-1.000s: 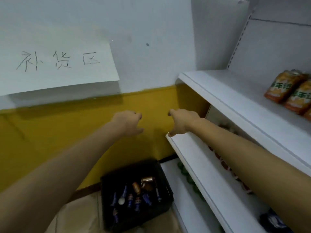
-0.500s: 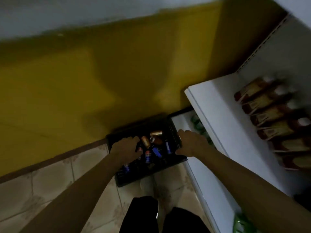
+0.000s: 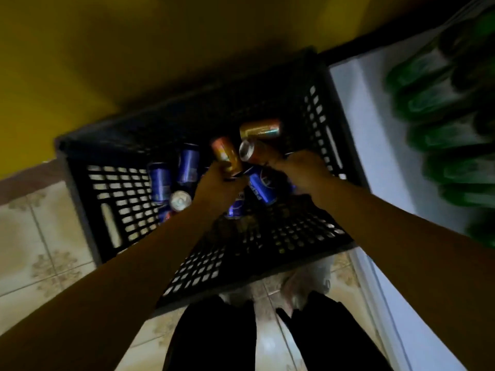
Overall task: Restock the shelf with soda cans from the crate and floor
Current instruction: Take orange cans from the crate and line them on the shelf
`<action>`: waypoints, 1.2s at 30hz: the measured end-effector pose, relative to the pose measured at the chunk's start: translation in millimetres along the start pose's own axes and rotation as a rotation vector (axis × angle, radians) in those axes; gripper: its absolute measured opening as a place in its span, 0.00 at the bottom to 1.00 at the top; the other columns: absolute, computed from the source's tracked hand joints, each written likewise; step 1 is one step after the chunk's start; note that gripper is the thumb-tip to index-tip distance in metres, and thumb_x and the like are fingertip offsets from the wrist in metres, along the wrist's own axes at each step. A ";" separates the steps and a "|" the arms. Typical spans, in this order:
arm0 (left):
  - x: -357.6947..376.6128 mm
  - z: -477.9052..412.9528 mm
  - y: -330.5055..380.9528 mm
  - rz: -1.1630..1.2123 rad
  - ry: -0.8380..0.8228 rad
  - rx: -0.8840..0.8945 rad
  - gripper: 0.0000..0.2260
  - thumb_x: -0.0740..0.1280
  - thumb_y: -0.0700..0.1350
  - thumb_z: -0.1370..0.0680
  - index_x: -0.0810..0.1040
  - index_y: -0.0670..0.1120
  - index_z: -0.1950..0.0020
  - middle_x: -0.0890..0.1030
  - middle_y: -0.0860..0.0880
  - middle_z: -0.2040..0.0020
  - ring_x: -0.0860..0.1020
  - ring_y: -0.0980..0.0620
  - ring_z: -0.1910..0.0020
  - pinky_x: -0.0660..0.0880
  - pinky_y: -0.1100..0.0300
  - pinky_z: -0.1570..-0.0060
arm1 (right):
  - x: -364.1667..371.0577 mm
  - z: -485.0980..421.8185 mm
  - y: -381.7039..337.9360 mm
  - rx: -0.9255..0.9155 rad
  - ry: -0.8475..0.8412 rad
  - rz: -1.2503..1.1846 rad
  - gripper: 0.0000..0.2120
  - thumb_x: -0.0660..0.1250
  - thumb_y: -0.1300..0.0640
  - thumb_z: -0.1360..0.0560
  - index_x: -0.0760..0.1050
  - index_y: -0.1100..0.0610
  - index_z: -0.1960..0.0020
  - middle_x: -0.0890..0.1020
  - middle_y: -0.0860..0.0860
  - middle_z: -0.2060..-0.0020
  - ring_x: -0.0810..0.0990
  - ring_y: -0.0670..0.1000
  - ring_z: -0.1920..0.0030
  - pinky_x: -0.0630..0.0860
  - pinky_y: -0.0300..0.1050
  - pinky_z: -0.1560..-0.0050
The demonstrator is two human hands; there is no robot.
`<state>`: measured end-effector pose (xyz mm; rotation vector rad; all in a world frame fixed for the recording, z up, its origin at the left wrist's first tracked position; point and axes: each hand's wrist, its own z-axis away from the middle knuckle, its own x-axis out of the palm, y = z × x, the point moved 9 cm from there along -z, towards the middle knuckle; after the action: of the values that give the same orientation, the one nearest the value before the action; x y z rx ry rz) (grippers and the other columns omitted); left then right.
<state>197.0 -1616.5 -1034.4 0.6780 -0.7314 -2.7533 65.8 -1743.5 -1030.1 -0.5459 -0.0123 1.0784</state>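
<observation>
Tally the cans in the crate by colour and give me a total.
Blue cans: 4
Orange or gold cans: 3, one apparently gripped by the left hand and one by the right hand
Can seen end-on, silver top only, colour unclear: 1
Total: 8 in view in the black crate; blur and the hands may hide more.

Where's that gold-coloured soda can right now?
In the head view, the gold metal soda can lies on its side inside the black plastic crate, far right, just beyond the silver-topped can held by the right hand.
</observation>
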 end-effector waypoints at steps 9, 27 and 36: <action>63.1 -170.6 -14.6 -0.312 0.098 0.104 0.30 0.69 0.57 0.26 0.65 0.46 0.30 0.77 0.44 0.39 0.78 0.42 0.45 0.75 0.53 0.49 | 51.7 -134.8 93.7 0.263 -0.019 -0.542 0.21 0.63 0.45 0.22 0.70 0.57 0.34 0.77 0.55 0.46 0.77 0.51 0.53 0.74 0.46 0.54; 14.2 263.3 68.9 1.048 -0.501 -0.674 0.34 0.66 0.65 0.37 0.78 0.43 0.40 0.80 0.43 0.48 0.76 0.58 0.78 0.74 0.69 0.78 | -19.6 228.5 -44.7 -0.034 -0.082 -0.797 0.44 0.78 0.37 0.46 0.69 0.45 0.32 0.78 0.50 0.39 0.79 0.54 0.40 0.77 0.58 0.42; -33.9 388.1 193.2 0.912 -0.615 -0.152 0.22 0.61 0.58 0.26 0.76 0.48 0.37 0.83 0.45 0.43 0.83 0.49 0.48 0.81 0.57 0.53 | -93.7 409.3 -99.9 -0.176 0.181 -0.846 0.41 0.74 0.36 0.44 0.70 0.49 0.34 0.79 0.51 0.42 0.81 0.54 0.45 0.78 0.57 0.43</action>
<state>55.2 -1609.7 -623.3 -0.4788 -0.6815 -2.0710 -7.0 -1686.8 -608.4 -0.7049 -0.1671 0.2014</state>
